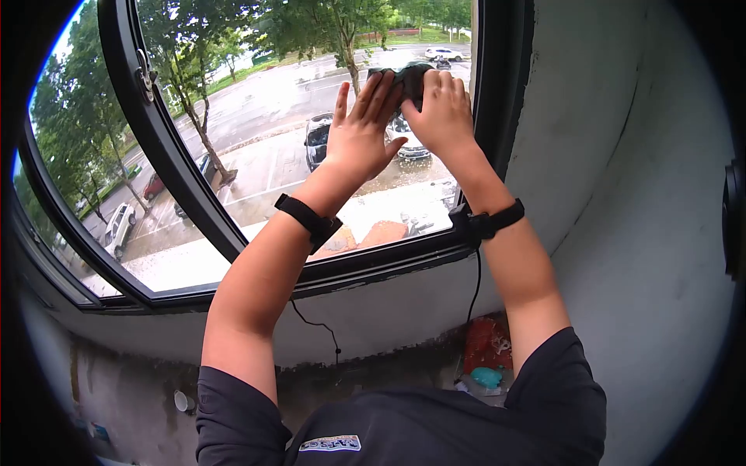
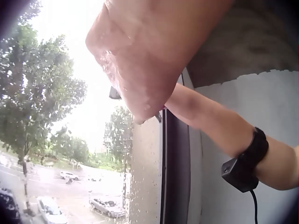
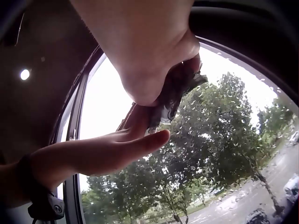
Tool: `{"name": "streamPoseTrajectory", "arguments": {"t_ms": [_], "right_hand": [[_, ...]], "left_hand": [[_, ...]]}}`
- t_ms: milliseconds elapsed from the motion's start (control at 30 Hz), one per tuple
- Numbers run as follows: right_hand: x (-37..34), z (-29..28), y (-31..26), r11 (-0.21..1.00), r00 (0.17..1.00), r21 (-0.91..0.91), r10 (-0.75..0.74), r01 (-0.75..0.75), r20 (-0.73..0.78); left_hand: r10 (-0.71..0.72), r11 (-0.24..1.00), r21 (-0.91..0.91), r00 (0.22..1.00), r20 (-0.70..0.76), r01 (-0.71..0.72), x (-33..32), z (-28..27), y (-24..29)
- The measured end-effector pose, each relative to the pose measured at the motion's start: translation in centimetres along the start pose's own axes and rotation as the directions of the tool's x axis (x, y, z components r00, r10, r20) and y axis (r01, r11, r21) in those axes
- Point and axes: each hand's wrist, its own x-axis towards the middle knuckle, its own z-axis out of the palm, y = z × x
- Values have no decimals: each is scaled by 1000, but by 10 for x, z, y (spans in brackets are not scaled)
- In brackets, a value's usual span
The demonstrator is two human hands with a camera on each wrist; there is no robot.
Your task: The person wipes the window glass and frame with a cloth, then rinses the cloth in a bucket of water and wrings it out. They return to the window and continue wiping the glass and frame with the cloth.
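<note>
A dark, crumpled cloth (image 1: 413,81) lies against the upper right part of the window glass (image 1: 272,167). My right hand (image 1: 444,115) grips it, with the bunched cloth between thumb and fingers. Beside it, my left hand (image 1: 361,140) has its fingers straight and spread, some fingertips overlapping the cloth's left edge. In the right wrist view the cloth (image 3: 175,95) sticks out under the right hand (image 3: 149,56), with the left hand (image 3: 126,147) just below. Palm and heel of the left hand (image 2: 140,60) look wet in the left wrist view, which hides its fingers.
Water drops dot the glass (image 2: 145,191). A dark frame (image 1: 497,93) borders the pane on the right, next to a grey wall (image 1: 583,140). A window latch (image 1: 145,75) sits on the left sash. Cables hang from the wristbands; a white cup (image 1: 183,401) lies below.
</note>
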Motion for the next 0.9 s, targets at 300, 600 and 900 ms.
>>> {"name": "streamPoseTrajectory", "arguments": {"t_ms": [300, 600, 900], "right_hand": [[106, -45, -10, 999, 1000, -52, 4, -6, -26], [177, -79, -34, 987, 999, -156, 34, -37, -21], [276, -120, -63, 979, 998, -201, 1, -13, -58]], "left_hand": [[29, 985, 169, 999, -35, -23, 86, -61, -49], [41, 982, 189, 995, -87, -24, 139, -110, -90], [-117, 944, 295, 985, -129, 150, 209, -166, -129]]}}
